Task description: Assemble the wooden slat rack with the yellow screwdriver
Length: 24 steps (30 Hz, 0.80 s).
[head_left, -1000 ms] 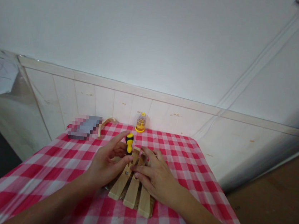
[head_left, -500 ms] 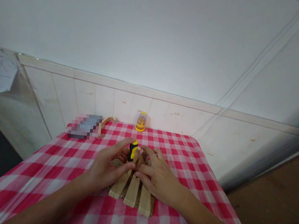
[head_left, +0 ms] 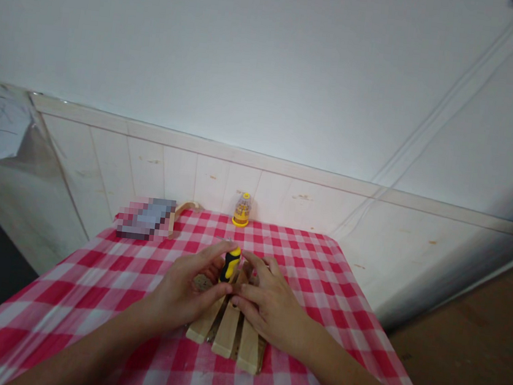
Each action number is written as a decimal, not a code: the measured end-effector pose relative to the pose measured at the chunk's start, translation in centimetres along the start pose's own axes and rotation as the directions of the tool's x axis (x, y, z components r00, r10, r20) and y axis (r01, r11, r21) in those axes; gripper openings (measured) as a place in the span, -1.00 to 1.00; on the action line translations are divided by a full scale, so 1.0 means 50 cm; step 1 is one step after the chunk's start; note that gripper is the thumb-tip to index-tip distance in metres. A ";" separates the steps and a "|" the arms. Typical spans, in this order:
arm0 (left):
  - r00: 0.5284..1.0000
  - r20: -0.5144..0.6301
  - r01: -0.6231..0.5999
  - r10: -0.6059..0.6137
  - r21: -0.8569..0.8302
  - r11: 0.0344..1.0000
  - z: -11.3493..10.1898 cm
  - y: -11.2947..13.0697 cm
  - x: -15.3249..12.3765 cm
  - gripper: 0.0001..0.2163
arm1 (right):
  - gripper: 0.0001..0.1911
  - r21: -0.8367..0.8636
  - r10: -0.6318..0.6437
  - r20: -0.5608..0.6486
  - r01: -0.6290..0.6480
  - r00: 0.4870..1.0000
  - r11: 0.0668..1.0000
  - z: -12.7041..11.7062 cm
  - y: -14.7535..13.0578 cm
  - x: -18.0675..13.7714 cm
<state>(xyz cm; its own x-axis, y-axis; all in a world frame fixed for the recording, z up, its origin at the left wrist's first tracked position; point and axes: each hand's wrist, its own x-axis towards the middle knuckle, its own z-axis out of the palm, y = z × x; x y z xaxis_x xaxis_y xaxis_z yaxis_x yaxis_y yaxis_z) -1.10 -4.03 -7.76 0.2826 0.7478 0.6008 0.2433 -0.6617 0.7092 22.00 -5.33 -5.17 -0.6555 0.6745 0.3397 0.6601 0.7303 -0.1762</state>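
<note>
A screwdriver with a black and yellow handle [head_left: 230, 265] stands nearly upright over a wooden slatted piece [head_left: 225, 331], its lower end hidden. My left hand [head_left: 188, 280] is closed around the handle, with the index finger at its top and the thumb low beside it. On the right of the slats, my right hand [head_left: 272, 299] grips the wooden piece, its fingertips close to the handle and to my left thumb. The pale slats fan out toward me on the cloth.
A yellow screwdriver-bit holder [head_left: 242, 210] with a clear cover stands by the wall. At the back left lie a blurred-out flat object [head_left: 146, 218] and a curved wooden piece [head_left: 185, 206]. A red and white checked cloth [head_left: 309, 254] covers the table.
The screwdriver handle has shifted slightly right and down and leans a little more to the right. Left fingertips moved with it; the right hand stays nearly in place.
</note>
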 end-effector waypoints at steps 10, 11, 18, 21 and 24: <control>0.995 0.065 0.078 -0.074 -0.065 0.995 0.001 0.008 0.002 -0.40 | -0.78 -0.015 0.008 0.024 -0.008 1.000 1.000 -0.002 -0.001 0.002; 0.995 0.066 0.081 -0.077 -0.070 0.994 0.001 0.008 0.002 -0.40 | -0.78 -0.016 0.006 0.021 -0.005 1.000 1.000 -0.001 0.000 0.002; 0.992 0.076 0.109 -0.099 -0.134 0.985 -0.001 0.005 0.000 -0.39 | -0.77 -0.012 0.000 0.010 0.000 1.000 1.000 0.003 0.003 -0.001; 0.991 0.038 0.133 -0.127 -0.215 0.968 0.003 0.005 0.004 -0.40 | -0.75 0.003 0.000 0.019 0.000 1.000 1.000 0.002 0.001 0.001; 0.979 -0.100 0.131 -0.178 -0.362 0.923 0.013 0.004 0.015 -0.38 | -0.74 0.006 0.007 0.024 -0.008 1.000 1.000 0.001 0.000 0.003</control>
<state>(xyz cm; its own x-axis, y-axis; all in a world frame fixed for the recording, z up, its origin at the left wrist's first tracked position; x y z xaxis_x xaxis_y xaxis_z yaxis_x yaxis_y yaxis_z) -0.22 -3.62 -7.40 0.1405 0.8555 0.4984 -0.0745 -0.4928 0.8669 21.89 -5.25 -5.15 -0.6593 0.6823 0.3160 0.6629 0.7257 -0.1842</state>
